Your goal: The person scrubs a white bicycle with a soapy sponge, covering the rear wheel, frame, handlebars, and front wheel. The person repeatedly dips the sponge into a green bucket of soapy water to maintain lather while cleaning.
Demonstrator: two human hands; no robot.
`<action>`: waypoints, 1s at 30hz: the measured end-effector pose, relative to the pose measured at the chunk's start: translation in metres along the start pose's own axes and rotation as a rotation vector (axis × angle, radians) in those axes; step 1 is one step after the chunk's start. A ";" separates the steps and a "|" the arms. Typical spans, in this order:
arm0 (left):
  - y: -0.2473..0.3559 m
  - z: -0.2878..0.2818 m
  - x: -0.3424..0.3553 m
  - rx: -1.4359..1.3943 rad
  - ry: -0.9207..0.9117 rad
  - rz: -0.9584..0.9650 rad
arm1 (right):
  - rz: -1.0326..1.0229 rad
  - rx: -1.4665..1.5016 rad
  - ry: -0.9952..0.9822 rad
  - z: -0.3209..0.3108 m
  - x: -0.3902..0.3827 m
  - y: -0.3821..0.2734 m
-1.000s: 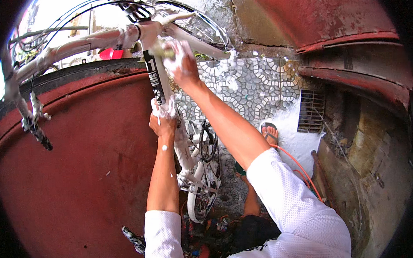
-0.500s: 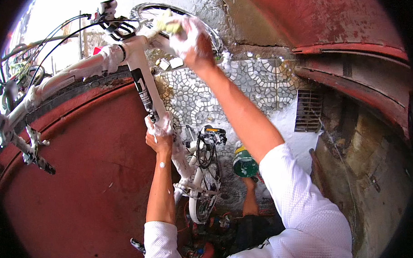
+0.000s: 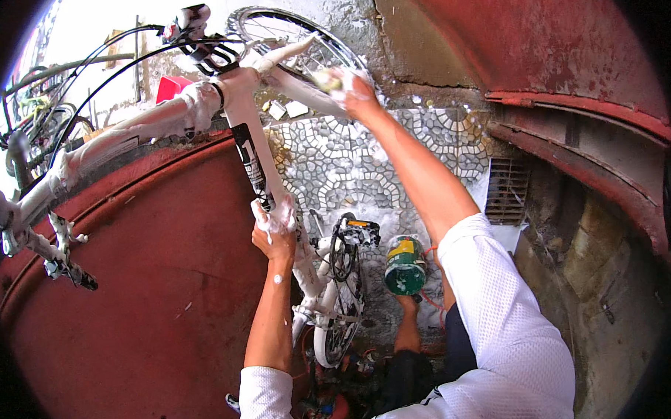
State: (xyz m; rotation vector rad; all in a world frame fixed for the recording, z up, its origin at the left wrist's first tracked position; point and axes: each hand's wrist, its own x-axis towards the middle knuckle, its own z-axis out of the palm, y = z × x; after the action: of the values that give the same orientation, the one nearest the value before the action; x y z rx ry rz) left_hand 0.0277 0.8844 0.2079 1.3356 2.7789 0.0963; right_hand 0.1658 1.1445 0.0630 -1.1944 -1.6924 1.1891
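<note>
Since half a second ago, the right hand [image 3: 359, 99] has slid outward along the fork [image 3: 302, 94], taking the sponge [image 3: 329, 80] with it, and the pail [image 3: 405, 270] shows more fully. The left hand's [image 3: 274, 237] fingers are wrapped round the tube [image 3: 270, 167] of the bike [image 3: 238, 102], just past its black label [image 3: 249, 159]; the right fingers look curled over the sponge, though blur hides how tightly. From the left grip the bike stretches forward to its fork and wheel [image 3: 322, 33], beside the right hand. As suds look slick, it seems best to hold the tube firmly, stroke evenly along the fork, and keep fingertips clear of the wheel. Right of the left grip lies foam-spotted, patterned paving [image 3: 422, 144]; a grate [image 3: 506, 189] sits farther right, a red panel [image 3: 147, 305] left.
</note>
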 end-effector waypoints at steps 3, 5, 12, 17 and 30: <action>0.018 0.001 0.002 -0.045 -0.006 -0.020 | 0.232 -0.004 -0.113 -0.028 -0.002 0.014; 0.021 0.000 0.002 -0.105 0.004 -0.018 | -0.012 -0.093 0.042 -0.017 0.005 -0.015; 0.031 0.005 0.008 -0.097 0.004 0.017 | 0.247 -0.245 0.140 -0.027 -0.020 0.031; -0.002 -0.003 0.002 -0.062 -0.009 -0.035 | 0.015 -0.065 0.004 0.018 -0.005 -0.068; 0.012 -0.005 0.003 -0.323 -0.238 -0.102 | 0.100 -0.543 0.085 -0.137 -0.175 -0.030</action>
State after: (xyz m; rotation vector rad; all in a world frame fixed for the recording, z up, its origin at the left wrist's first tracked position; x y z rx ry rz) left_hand 0.0342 0.8942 0.2140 1.0514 2.4948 0.3414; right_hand 0.3349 1.0096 0.1237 -1.6408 -1.9743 0.7336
